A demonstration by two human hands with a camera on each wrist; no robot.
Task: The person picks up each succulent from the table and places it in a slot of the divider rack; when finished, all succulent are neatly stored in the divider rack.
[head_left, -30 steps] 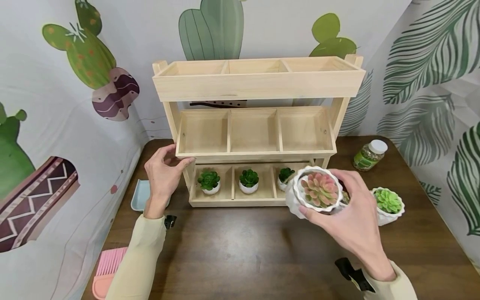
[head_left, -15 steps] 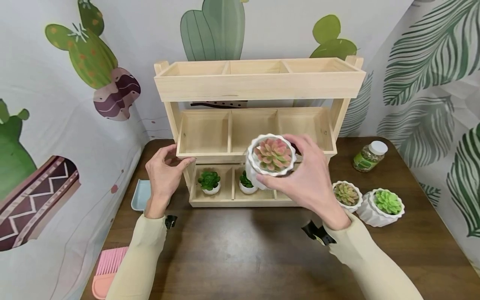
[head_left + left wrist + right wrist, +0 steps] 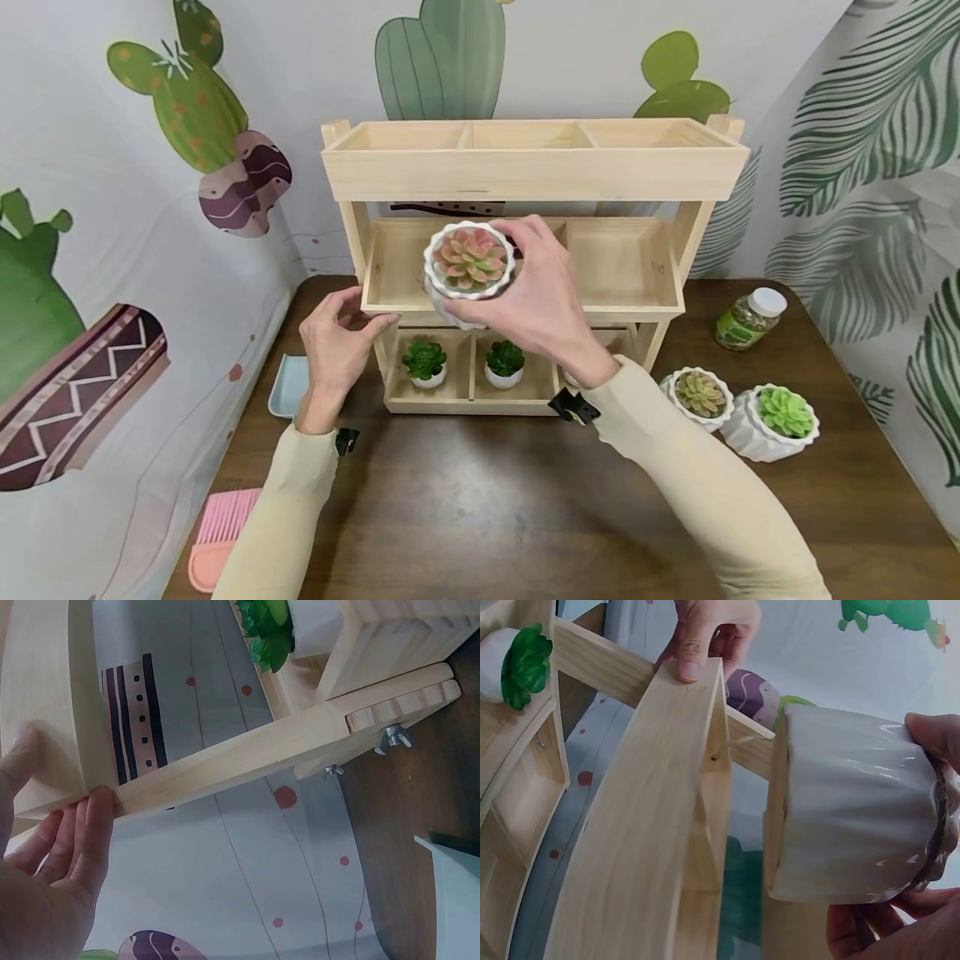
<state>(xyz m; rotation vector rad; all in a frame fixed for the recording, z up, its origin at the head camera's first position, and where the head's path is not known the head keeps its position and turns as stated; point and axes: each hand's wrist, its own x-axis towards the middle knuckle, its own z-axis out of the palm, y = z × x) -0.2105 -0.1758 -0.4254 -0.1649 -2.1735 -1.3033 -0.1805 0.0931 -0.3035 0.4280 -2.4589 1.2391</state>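
My right hand (image 3: 536, 287) holds a white scalloped pot with a pink-green succulent (image 3: 469, 260) by its rim, thumb in front and fingers behind. The pot hangs in front of the middle tier's left and middle compartments; in the right wrist view the pot (image 3: 851, 802) is apart from the wood. At the left end of the three-tier wooden plant shelf (image 3: 536, 175), my left hand (image 3: 336, 350) grips the middle tier's corner; the left wrist view shows its thumb (image 3: 22, 754) on the front board and fingers along the end.
Small green potted plants (image 3: 505, 364) sit in the bottom tier, one mostly hidden by my right arm. Two potted succulents (image 3: 772, 422) and a white-capped jar (image 3: 750, 318) stand on the right. A blue dustpan (image 3: 289, 386) and pink brush (image 3: 222, 542) lie on the left.
My right hand has carried the pink-green succulent pot leftward and up, from over the right side of the table to the middle tier. The left hand stays on the shelf corner.
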